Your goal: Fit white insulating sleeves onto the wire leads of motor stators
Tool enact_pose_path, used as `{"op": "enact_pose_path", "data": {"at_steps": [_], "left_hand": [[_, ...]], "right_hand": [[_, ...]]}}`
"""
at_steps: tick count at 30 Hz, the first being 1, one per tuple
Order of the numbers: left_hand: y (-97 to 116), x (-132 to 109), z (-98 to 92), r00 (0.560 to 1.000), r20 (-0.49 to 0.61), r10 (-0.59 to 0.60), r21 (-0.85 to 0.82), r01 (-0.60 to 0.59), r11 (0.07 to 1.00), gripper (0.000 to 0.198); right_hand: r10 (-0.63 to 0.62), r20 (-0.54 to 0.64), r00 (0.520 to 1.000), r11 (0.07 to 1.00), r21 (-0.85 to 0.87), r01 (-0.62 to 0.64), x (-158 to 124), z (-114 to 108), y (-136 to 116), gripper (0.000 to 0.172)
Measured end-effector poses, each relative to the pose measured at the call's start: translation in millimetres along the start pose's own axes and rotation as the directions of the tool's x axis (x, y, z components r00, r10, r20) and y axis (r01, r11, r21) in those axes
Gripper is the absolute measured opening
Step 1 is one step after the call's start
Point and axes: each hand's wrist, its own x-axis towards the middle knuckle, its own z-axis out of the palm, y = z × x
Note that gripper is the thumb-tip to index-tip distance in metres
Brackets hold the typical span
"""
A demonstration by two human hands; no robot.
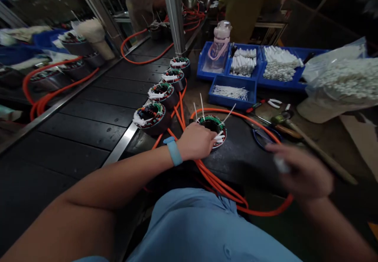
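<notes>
My left hand [196, 142], with a blue wristband, rests on the near rim of a round wound stator [213, 127] with white tie ends sticking up from it. Its fingers are curled against the stator's edge. My right hand [301, 171] hovers to the right above the dark mat, smeared by motion. It seems to pinch a small white piece [280, 164], which I cannot make out clearly. An orange cable [224, 187] loops around the stator and runs toward me.
Several similar stators [152, 117] line the conveyor edge on the left. Blue bins [243, 63] of white sleeves and ties stand behind, with a pink bottle [220, 43]. Cutters [267, 104], scissors [262, 138] and a plastic bag [342, 78] lie right. Two other people stand beyond.
</notes>
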Motion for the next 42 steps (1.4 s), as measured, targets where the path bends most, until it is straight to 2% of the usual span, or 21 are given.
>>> {"op": "enact_pose_path", "data": {"at_steps": [1,2,3,5,9,14,18,26,30,34,36,38,40,42], "left_hand": [[0,0,-0.4,1.0,0.006,0.003,0.003,-0.003,1.0,0.029],[0,0,-0.8,1.0,0.012,0.002,0.009,-0.002,1.0,0.029],[1,0,-1.0,1.0,0.016,-0.002,0.018,0.001,1.0,0.029],[1,0,-1.2,1.0,0.023,-0.013,0.039,0.012,0.999,0.03],[3,0,-1.4,0.999,0.04,-0.021,0.052,0.019,0.998,0.03],[2,1,-0.5,0.999,0.033,0.002,0.054,-0.004,0.999,0.028],[2,0,0.6,1.0,0.015,0.006,0.061,-0.007,0.998,0.029],[2,1,-0.6,0.999,0.049,-0.014,0.065,0.011,0.998,0.028],[1,1,0.6,0.999,0.04,-0.005,0.048,0.003,0.999,0.027],[1,1,3.7,0.999,0.037,-0.002,0.013,0.002,1.0,0.027],[1,1,7.6,0.999,-0.005,-0.046,-0.08,0.045,0.996,0.029],[1,-1,13.4,0.987,-0.093,-0.128,-0.263,0.099,0.96,0.047],[2,-3,20.3,0.963,-0.188,-0.195,-0.436,0.096,0.895,0.057],[3,-6,26.8,0.943,-0.277,-0.182,-0.476,0.029,0.879,0.042]], "right_hand": [[-0.128,0.027,0.991,0.99,0.068,0.126,-8,13,-27,0.029],[-0.188,0.041,0.981,0.975,0.13,0.181,-16,24,-49,0.031],[-0.209,0.043,0.977,0.961,0.194,0.197,-24,35,-65,0.031],[-0.182,0.011,0.983,0.944,0.28,0.172,-41,52,-81,0.032],[-0.072,-0.019,0.997,0.943,0.325,0.074,-66,72,-77,0.034],[0.015,-0.019,1.0,0.943,0.333,-0.008,-79,79,-72,0.035],[0.007,-0.015,1.0,0.934,0.357,-0.001,-80,77,-73,0.036],[-0.019,-0.055,0.998,0.931,0.363,0.038,-75,76,-71,0.036],[-0.036,-0.057,0.998,0.915,0.399,0.056,-75,75,-71,0.045],[-0.075,-0.046,0.996,0.914,0.395,0.087,-54,84,-67,0.046],[0.015,-0.036,0.999,0.923,0.386,0.0,-33,93,-64,0.038],[0.227,-0.02,0.974,0.874,0.446,-0.194,-8,101,-63,0.025],[0.452,0.052,0.89,0.713,0.578,-0.396,13,106,-62,0.013],[0.589,0.163,0.792,0.485,0.712,-0.507,26,107,-62,0.008]]}}
